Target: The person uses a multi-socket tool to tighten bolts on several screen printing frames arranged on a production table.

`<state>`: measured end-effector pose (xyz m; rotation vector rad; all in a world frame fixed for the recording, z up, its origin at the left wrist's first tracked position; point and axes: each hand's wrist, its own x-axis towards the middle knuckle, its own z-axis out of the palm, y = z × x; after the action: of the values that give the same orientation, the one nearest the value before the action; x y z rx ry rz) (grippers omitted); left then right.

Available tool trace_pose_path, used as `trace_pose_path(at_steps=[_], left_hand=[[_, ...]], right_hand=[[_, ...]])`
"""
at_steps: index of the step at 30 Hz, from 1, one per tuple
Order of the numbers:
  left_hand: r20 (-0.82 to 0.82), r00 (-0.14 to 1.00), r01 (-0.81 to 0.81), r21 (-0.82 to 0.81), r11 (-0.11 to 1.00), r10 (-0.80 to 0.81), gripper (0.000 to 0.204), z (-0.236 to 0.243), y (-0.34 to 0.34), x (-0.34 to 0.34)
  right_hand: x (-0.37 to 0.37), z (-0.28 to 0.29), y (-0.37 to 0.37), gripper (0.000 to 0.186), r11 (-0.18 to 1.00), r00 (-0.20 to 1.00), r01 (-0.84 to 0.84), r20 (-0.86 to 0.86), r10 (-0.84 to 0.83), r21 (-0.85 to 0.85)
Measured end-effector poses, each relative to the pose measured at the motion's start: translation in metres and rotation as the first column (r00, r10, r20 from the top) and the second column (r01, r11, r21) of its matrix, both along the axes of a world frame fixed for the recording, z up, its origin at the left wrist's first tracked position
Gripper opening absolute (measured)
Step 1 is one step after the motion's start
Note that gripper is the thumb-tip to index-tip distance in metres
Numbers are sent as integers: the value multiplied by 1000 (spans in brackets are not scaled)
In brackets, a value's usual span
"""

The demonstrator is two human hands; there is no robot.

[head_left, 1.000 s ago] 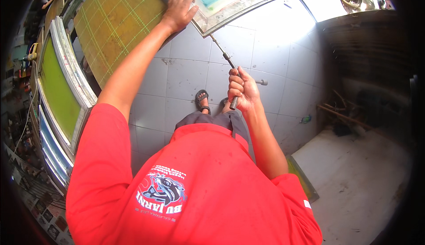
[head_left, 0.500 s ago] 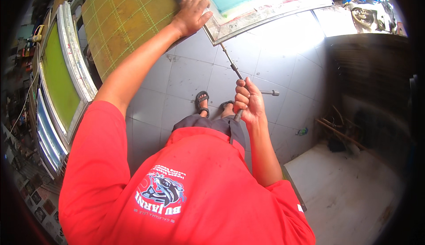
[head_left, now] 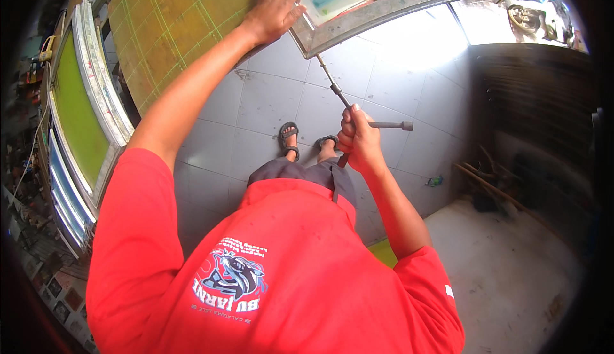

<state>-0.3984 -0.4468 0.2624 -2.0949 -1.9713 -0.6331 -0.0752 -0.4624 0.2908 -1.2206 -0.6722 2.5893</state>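
My left hand (head_left: 275, 10) is closed over the left side of a metal-edged printing screen (head_left: 377, 26), near its corner. The screen has a blue-green mesh. Below that corner, my right hand (head_left: 360, 138) wraps around the middle of a dark metal three-armed socket wrench (head_left: 390, 125). One arm of it sticks out to the right and another comes out under the fist. The long arm runs up to a thin metal rod (head_left: 325, 69), which meets the underside of the screen's corner. How it joins there is hidden.
Left of the screen lies a brown board (head_left: 166, 21) with yellow-green grid lines. Green-meshed frames (head_left: 80, 108) lean at the far left. On the right are a dark panel (head_left: 531, 92), sticks (head_left: 489, 184) and a pale slab (head_left: 505, 258). Grey tiles (head_left: 268, 101) cover the floor.
The wrench has turned a little in my right hand, its side arm now farther right and higher. The screen's corner sits slightly higher in view, and my left hand keeps its hold.
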Motion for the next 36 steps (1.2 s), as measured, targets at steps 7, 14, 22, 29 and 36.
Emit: trace_pose_path(at_steps=[7,14,22,29,36], left_hand=[[5,999,-37,-60,998,38,30,7,2,3],[-234,972,-89,-232,969,33,55,44,56,36],[-105,984,94,-367,926,-141,69,-5,155,102],[-41,991,88,-494,865,-124,75,8,153,106],[62,995,104,-556,825,-84,73,32,148,117]], right_hand=[[-1,3,-4,29,998,999,49,-11,-50,-40],[0,2,-1,29,992,995,75,-66,-81,-99],[0,-4,-4,29,995,994,47,-90,-56,-93],[3,-11,5,31,982,997,-59,-42,67,180],[8,-27,7,30,600,963,-262,248,108,756]])
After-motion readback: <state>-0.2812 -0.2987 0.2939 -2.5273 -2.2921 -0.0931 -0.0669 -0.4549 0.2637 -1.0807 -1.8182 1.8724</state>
